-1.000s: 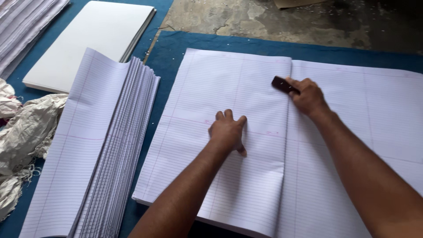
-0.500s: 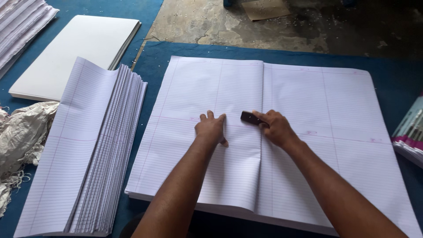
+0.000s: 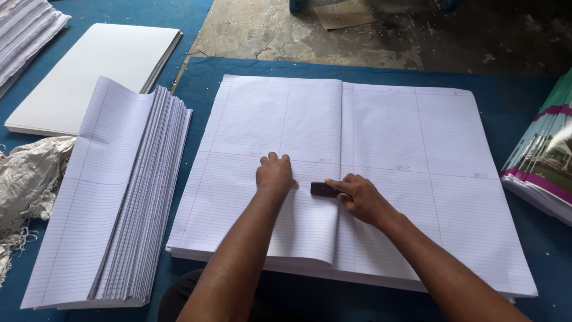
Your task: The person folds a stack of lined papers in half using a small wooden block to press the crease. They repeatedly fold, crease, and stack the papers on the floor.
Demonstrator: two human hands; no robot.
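Observation:
A large stack of ruled white sheets lies on a blue mat, its top sheet folded over at the middle so a crease runs up the centre. My left hand presses flat on the folded left half, fingers together. My right hand grips a small dark block and holds it against the fold line, just right of my left hand.
A pile of folded ruled sheets lies to the left. Behind it sits a stack of plain white sheets. Crumpled sacking is at the left edge, printed covers at the right edge, bare concrete floor beyond.
My right hand has slid the dark block down the fold toward me. My left hand stayed pressed on the folded half. The view shifted, bringing the printed covers into sight.

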